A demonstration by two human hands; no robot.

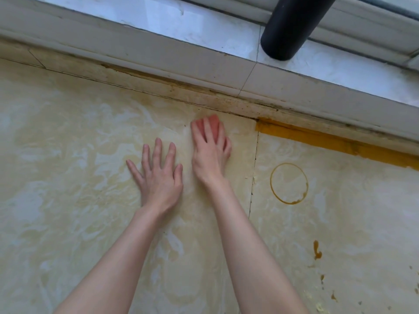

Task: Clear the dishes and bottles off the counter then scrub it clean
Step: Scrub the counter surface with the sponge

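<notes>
The counter (68, 155) is a pale yellow, marbled surface smeared with whitish streaks. My right hand (209, 152) presses a pink sponge (214, 124) onto it close to the back edge; the fingers lie over the sponge and the thumb curls at its right side. Only the sponge's far end shows past my fingertips. My left hand (158, 173) lies flat on the counter just left of the right hand, fingers spread, holding nothing.
A brown ring stain (289, 183) and brown drips (317, 250) mark the counter's right part. An orange-brown strip (328, 141) runs along the grimy back edge. A black cylinder (292, 26) stands on the white sill behind. A seam (254, 173) crosses the counter.
</notes>
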